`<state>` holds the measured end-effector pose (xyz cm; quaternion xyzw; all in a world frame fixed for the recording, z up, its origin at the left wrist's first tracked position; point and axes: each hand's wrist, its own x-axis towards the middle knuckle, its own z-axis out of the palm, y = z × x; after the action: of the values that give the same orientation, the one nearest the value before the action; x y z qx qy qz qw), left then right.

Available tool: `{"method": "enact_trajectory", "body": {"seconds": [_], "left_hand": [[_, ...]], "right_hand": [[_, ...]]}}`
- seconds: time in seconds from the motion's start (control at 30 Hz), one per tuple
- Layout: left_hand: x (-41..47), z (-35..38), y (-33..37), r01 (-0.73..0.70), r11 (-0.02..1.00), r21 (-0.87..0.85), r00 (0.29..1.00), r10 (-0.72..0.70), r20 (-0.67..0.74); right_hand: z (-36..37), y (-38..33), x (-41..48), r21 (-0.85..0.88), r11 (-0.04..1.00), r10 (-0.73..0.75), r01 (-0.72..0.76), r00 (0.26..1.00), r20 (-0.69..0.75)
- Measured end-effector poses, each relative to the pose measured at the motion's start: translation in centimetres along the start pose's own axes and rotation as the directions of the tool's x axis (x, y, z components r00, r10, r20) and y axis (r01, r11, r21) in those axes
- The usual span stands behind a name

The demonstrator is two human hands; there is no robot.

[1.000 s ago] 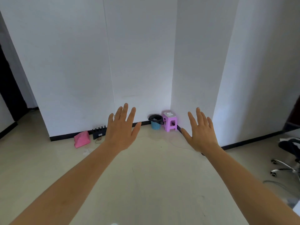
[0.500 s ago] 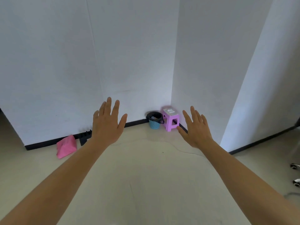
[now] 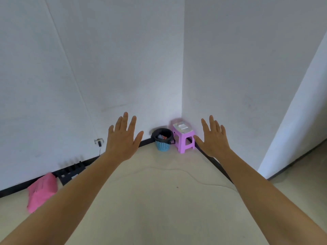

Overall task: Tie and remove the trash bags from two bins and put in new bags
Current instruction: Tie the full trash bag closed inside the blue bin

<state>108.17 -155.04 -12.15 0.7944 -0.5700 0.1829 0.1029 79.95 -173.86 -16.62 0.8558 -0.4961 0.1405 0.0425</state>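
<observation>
A small blue basket bin [image 3: 162,145] stands on the floor in the far corner of the room. A black trash bag [image 3: 155,134] lines it and is folded over its rim, with some rubbish inside. My left hand [image 3: 123,138] and my right hand [image 3: 214,138] are stretched out in front of me at arm's length, backs towards me, fingers straight and spread, holding nothing. Both hands are well short of the bin, one to each side of it in the view.
A purple plastic stool [image 3: 184,137] with a white flat object on top stands right of the bin. A pink cloth bundle [image 3: 41,190] and a black rack [image 3: 72,171] lie by the left wall. A thin cable [image 3: 194,177] runs across the beige floor. White walls meet at the corner.
The view has moved forward and swung right; the bin and stool look larger and nearer. The office chair at the right has left the view. Both hands stay spread and empty.
</observation>
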Motion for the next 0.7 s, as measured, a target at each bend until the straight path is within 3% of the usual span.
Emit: {"method": "enact_trajectory", "body": {"seconds": [0.2, 0.47, 0.7], "left_hand": [[15.7, 5.0, -4.8, 0.062, 0.998, -0.027, 0.997, -0.063, -0.051], [34.2, 20.4, -12.3, 0.089, 0.995, -0.053, 0.994, -0.086, 0.069], [54.5, 30.1, -17.8, 0.071, 0.994, -0.081, 0.985, -0.057, 0.166]], "right_hand": [[2.8, -2.5, 18.2, 0.012, 0.998, -0.057, 0.057, 0.998, 0.016], [14.3, -6.4, 39.3, -0.030, 0.988, -0.150, 0.153, 0.987, 0.063], [22.0, -6.7, 58.3, -0.093, 0.995, -0.031, 0.048, 0.984, 0.176]]}}
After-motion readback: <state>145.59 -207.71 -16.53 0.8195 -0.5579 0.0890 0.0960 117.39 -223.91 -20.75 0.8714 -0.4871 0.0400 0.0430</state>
